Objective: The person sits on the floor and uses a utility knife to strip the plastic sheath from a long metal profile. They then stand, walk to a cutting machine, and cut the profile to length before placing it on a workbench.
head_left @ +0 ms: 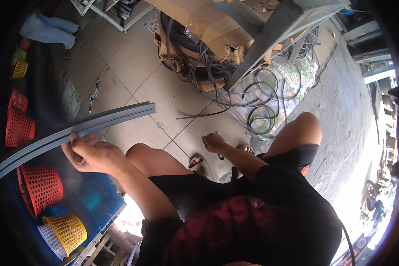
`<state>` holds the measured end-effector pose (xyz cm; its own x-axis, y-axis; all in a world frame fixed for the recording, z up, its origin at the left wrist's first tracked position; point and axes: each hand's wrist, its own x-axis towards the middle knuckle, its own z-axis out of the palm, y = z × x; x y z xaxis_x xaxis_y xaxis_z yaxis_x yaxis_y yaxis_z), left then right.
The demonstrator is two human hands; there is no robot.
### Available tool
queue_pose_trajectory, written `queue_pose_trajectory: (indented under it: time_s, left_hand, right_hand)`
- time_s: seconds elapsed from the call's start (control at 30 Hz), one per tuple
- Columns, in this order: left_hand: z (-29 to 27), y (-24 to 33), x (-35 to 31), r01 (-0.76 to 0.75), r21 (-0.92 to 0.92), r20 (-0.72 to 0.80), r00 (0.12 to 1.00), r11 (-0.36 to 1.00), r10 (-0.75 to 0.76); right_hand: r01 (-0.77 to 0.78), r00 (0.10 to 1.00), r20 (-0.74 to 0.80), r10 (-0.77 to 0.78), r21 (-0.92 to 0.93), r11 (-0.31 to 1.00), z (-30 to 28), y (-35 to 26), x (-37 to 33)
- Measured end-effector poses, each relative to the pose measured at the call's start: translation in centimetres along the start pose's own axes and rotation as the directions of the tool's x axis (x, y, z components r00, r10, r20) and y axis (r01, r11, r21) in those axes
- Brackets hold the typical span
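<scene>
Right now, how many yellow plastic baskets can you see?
2: one yellow plastic basket at lower left, another yellow basket at upper left. More may be hidden.

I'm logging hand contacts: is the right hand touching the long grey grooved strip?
Apart. The head view plainly shows beige tiled floor between the curled right hand and the nearest end of the long grey grooved strip.

Left grip (96, 155) pinches, fingers (68, 153) bent; right grip (214, 142) curls between the knees (309, 123).

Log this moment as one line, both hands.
left grip: holding grey strip | right grip: curled, contents unclear | red baskets: left side
</scene>
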<state>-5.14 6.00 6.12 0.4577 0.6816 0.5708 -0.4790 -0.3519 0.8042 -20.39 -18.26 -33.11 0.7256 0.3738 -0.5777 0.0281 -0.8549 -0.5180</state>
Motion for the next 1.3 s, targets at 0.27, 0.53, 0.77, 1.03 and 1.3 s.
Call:
queue_pose_trajectory:
  time_s: [0.27,0.53,0.77,1.03,1.3]
  left_hand:
    - [-2.0,-8.2,-2.3,0.747,-0.415,0.088,0.602,0.520,-0.794]
    - [-1.2,-14.2,-2.1,0.810,-0.587,0.271,0.195,-0.001,-0.943]
    - [2.1,-17.0,-2.6,0.813,-0.574,0.318,0.330,0.096,-0.889]
    - [5.3,-17.1,-4.3,0.825,-0.496,0.552,0.057,-0.273,-0.832]
    - [7.6,-12.5,-7.3,0.847,-0.447,0.555,0.013,-0.286,-0.832]
  right_hand:
    - [-0.051,0.914,-0.406,-0.012,-0.144,0.988,-2.9,-3.5,13.0]
    - [-0.010,0.943,-0.321,-0.087,-0.287,0.958,-1.7,-2.3,11.9]
    - [0.578,0.638,-0.655,-0.405,0.060,0.814,-18.1,-9.6,0.6]
    - [0.802,0.403,-0.770,-0.496,0.036,0.596,-30.7,-14.9,-15.5]
    - [0.629,0.688,-0.676,-0.262,0.376,0.680,-28.0,-14.4,-14.7]
